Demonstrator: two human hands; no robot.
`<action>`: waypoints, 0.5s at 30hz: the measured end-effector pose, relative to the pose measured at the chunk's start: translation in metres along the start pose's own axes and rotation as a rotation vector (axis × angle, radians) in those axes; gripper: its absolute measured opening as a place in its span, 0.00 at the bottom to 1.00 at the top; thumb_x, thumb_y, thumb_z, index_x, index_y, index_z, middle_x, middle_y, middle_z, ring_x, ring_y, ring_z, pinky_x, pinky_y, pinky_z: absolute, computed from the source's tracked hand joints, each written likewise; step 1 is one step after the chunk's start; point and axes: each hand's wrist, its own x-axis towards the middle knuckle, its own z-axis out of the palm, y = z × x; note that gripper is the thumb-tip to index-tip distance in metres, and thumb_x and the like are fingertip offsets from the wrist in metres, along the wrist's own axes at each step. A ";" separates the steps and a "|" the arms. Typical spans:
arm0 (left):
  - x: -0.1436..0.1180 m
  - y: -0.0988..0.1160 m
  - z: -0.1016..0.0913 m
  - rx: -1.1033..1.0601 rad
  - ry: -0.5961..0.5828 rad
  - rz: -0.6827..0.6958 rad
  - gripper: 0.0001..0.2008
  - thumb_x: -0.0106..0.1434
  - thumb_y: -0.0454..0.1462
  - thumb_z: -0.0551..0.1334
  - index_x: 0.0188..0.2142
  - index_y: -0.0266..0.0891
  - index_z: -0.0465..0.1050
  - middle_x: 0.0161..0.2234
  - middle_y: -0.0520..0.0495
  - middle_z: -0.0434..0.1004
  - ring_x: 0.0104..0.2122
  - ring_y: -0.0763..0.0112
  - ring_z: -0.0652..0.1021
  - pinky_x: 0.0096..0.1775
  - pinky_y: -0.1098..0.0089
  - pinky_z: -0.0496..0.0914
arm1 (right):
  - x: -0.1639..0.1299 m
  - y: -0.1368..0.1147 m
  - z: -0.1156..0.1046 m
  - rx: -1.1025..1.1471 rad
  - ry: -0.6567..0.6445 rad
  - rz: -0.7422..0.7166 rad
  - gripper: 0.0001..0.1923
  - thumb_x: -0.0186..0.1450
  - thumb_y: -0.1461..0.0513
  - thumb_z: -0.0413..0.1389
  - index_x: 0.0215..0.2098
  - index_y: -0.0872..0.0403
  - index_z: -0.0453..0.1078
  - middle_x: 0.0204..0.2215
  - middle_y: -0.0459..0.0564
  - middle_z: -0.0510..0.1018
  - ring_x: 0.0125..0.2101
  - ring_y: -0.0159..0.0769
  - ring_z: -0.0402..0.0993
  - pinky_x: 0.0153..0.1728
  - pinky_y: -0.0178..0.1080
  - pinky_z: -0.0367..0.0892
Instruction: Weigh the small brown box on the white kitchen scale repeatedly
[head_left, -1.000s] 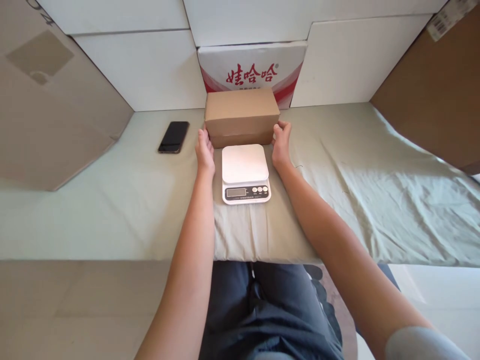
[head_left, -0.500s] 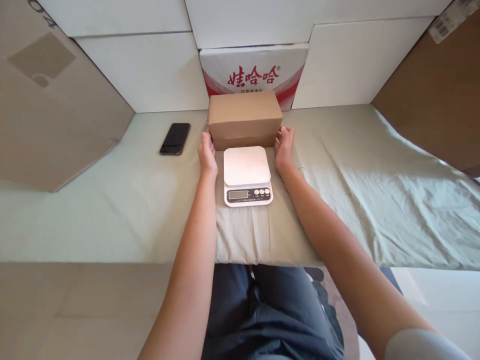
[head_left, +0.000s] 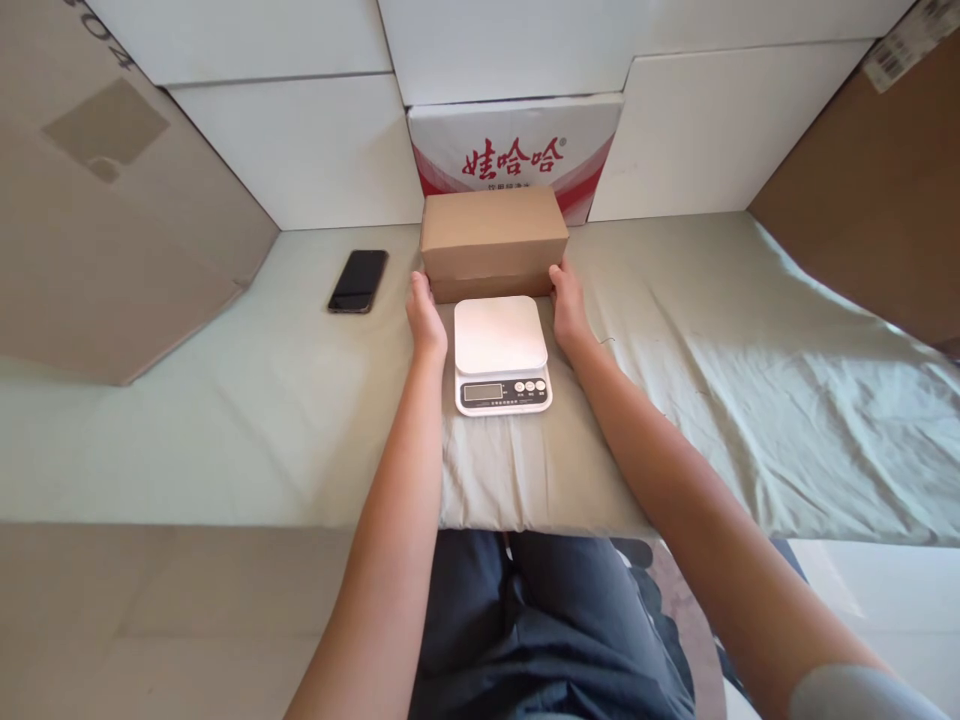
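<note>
A closed brown cardboard box (head_left: 495,245) stands on the cloth with both of my hands at its ends. At its left end is my left hand (head_left: 426,312), thumb up and the other fingers partly hidden along the side. My right hand (head_left: 568,303) grips the lower right corner, its thumb on the front face and its fingers out of sight beside the box. Between my wrists, just in front of the box, lies a white kitchen scale (head_left: 501,338) with a dark panel, a small display and round buttons.
A black smartphone (head_left: 358,281) lies to the left. Behind the box stands a white and red carton (head_left: 517,125) against white panels. Large cardboard sheets (head_left: 150,250) wall the left side, with a brown one (head_left: 877,190) at the right. Green cloth (head_left: 697,300) covers the table.
My right hand has shifted its grip, its thumb now on the box's front corner. The left hand has moved slightly down along its end. The whole view has shifted a little.
</note>
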 end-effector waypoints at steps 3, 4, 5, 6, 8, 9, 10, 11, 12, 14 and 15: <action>0.003 0.002 0.000 0.005 -0.001 0.007 0.31 0.80 0.48 0.43 0.69 0.34 0.69 0.73 0.37 0.68 0.74 0.66 0.66 0.73 0.66 0.57 | -0.003 -0.014 0.008 -0.036 0.000 -0.008 0.33 0.63 0.39 0.59 0.61 0.43 0.73 0.66 0.42 0.77 0.75 0.43 0.61 0.81 0.54 0.48; 0.004 0.003 -0.001 0.011 -0.001 0.017 0.31 0.80 0.48 0.43 0.69 0.34 0.69 0.73 0.38 0.68 0.74 0.65 0.66 0.73 0.65 0.57 | -0.004 -0.018 0.010 -0.040 0.005 -0.020 0.33 0.63 0.40 0.59 0.62 0.42 0.72 0.67 0.40 0.76 0.75 0.43 0.60 0.82 0.54 0.47; 0.005 0.005 -0.002 0.018 -0.004 0.035 0.31 0.80 0.49 0.44 0.70 0.34 0.68 0.73 0.38 0.67 0.74 0.64 0.65 0.74 0.64 0.57 | -0.003 -0.022 0.012 -0.042 0.007 -0.037 0.33 0.64 0.40 0.58 0.63 0.40 0.71 0.68 0.38 0.75 0.76 0.42 0.59 0.82 0.53 0.47; 0.006 0.007 -0.002 0.027 -0.012 0.062 0.31 0.79 0.50 0.45 0.70 0.34 0.68 0.73 0.37 0.66 0.75 0.63 0.65 0.74 0.63 0.56 | -0.003 -0.027 0.013 -0.041 0.007 -0.060 0.33 0.64 0.41 0.58 0.65 0.40 0.70 0.69 0.36 0.74 0.76 0.42 0.58 0.82 0.53 0.48; 0.004 0.015 -0.005 0.044 -0.045 0.137 0.34 0.78 0.54 0.48 0.70 0.35 0.67 0.74 0.37 0.65 0.75 0.61 0.63 0.75 0.60 0.55 | -0.003 -0.038 0.013 -0.037 -0.001 -0.121 0.34 0.65 0.42 0.57 0.67 0.39 0.69 0.71 0.35 0.71 0.77 0.44 0.57 0.81 0.52 0.50; 0.001 0.020 -0.007 0.049 -0.066 0.179 0.36 0.76 0.57 0.49 0.70 0.35 0.68 0.74 0.37 0.65 0.76 0.60 0.63 0.75 0.59 0.54 | -0.004 -0.045 0.011 -0.038 -0.014 -0.156 0.34 0.65 0.42 0.57 0.68 0.39 0.68 0.72 0.35 0.70 0.77 0.45 0.57 0.81 0.52 0.51; -0.005 0.025 -0.009 0.052 -0.086 0.218 0.38 0.75 0.60 0.50 0.70 0.37 0.69 0.74 0.38 0.64 0.76 0.59 0.62 0.75 0.59 0.54 | -0.008 -0.053 0.009 -0.045 -0.030 -0.190 0.35 0.65 0.41 0.57 0.68 0.39 0.68 0.72 0.35 0.69 0.77 0.46 0.56 0.81 0.53 0.51; -0.013 0.030 -0.011 0.054 -0.103 0.251 0.40 0.72 0.63 0.51 0.69 0.38 0.71 0.74 0.39 0.64 0.76 0.57 0.62 0.75 0.58 0.54 | -0.015 -0.062 0.005 -0.058 -0.051 -0.221 0.35 0.65 0.40 0.57 0.68 0.38 0.68 0.73 0.35 0.69 0.78 0.47 0.56 0.81 0.53 0.51; -0.023 0.036 -0.014 0.054 -0.118 0.277 0.41 0.70 0.66 0.52 0.68 0.41 0.72 0.74 0.41 0.64 0.76 0.56 0.61 0.75 0.58 0.54 | -0.024 -0.071 0.001 -0.082 -0.072 -0.245 0.35 0.66 0.39 0.56 0.69 0.36 0.67 0.73 0.34 0.68 0.78 0.47 0.55 0.81 0.53 0.51; -0.049 0.043 -0.022 0.058 -0.149 0.298 0.45 0.65 0.70 0.54 0.67 0.44 0.74 0.74 0.42 0.65 0.76 0.54 0.62 0.75 0.56 0.55 | -0.049 -0.087 -0.008 -0.151 -0.102 -0.234 0.34 0.66 0.38 0.55 0.69 0.33 0.66 0.74 0.32 0.67 0.78 0.49 0.54 0.80 0.55 0.51; -0.063 0.045 -0.026 0.060 -0.166 0.298 0.46 0.64 0.71 0.54 0.67 0.44 0.74 0.74 0.41 0.66 0.75 0.53 0.63 0.75 0.56 0.56 | -0.063 -0.093 -0.012 -0.162 -0.109 -0.220 0.34 0.67 0.39 0.55 0.70 0.32 0.65 0.74 0.33 0.66 0.79 0.50 0.53 0.80 0.55 0.52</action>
